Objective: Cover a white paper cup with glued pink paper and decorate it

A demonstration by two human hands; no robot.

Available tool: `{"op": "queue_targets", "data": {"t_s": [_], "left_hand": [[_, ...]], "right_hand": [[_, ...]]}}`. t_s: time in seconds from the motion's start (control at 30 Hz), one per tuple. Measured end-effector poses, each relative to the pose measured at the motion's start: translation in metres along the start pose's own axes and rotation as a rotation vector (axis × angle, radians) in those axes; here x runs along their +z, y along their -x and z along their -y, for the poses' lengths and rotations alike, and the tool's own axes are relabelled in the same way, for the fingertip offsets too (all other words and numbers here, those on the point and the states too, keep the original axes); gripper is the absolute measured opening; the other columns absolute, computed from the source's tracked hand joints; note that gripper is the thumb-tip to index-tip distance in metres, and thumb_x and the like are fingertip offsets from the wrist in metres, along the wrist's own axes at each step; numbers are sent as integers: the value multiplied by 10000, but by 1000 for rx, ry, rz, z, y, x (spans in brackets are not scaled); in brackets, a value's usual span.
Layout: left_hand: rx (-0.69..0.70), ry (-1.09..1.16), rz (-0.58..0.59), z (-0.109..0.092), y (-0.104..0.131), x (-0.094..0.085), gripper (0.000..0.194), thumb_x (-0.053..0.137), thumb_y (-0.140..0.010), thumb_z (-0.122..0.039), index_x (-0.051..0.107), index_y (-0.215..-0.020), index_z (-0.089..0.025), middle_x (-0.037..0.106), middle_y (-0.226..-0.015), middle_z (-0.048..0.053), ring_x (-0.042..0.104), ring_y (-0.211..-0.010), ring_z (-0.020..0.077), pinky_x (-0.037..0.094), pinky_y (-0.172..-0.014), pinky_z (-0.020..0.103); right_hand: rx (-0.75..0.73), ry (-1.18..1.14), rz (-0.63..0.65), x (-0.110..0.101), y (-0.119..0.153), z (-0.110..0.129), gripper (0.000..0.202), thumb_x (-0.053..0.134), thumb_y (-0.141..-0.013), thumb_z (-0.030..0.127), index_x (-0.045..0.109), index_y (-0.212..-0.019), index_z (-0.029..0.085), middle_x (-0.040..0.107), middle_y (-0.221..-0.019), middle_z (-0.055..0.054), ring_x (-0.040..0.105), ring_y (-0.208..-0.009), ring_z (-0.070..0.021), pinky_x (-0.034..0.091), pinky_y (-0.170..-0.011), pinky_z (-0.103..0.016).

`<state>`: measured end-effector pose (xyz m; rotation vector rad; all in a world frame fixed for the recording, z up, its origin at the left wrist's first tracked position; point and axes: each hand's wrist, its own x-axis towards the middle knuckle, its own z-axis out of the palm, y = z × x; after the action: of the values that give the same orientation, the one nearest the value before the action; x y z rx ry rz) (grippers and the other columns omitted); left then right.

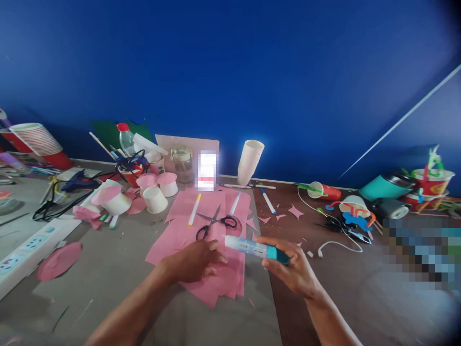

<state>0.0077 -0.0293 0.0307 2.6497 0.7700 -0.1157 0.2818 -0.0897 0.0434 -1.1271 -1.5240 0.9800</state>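
Note:
Pink paper sheets (216, 288) lie in a loose pile at the middle of the table. Over their left part is my left hand (194, 259), fingers bent and partly apart, with nothing seen in it. My right hand (291, 266) holds a glue bottle (252, 248) by its teal end, its white tip pointing left above the paper. Open scissors (214, 221) with black handles rest on the sheets just beyond my left hand. A yellow-tipped marker (195, 209) and a blue-tipped marker (235, 203) also lie on the paper.
White paper cups (155, 200), some topped with pink paper, stand left of the pile. A cup stack (250, 162) stands by the blue wall. A power strip (32, 250) lies at left. Pink scraps (296, 212), a white cable (345, 246) and a teal bottle (387, 186) are at right.

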Motion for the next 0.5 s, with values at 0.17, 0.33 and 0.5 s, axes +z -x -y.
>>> {"op": "queue_targets", "data": {"t_s": [0.17,0.33,0.5], "left_hand": [[-41,94,48,0,-1,-3,313,677,-915,-221,690,-1222,-279,696,-1188,46,678,-1065,220,534,-951,330],[-12,104,25,1,-3,-4,247,636,-934,-217,705,-1167,-264,704,-1142,45,671,-1024,218,516,-904,313],[-2,129,41,1,-3,-7,287,630,-898,-126,709,-1148,-242,695,-1040,38,667,-942,201,500,-834,267]], "right_hand": [[-66,19,-45,6,2,-1,172,810,-777,320,755,-915,234,683,-758,-5,553,-568,-110,445,-504,-198],[69,-361,-77,18,3,-15,251,792,-825,415,691,-983,248,677,-1154,-69,480,-466,-35,409,-406,-187],[173,-510,47,37,4,-18,304,765,-847,470,619,-979,239,721,-927,-44,422,-394,-23,352,-364,-160]]}}
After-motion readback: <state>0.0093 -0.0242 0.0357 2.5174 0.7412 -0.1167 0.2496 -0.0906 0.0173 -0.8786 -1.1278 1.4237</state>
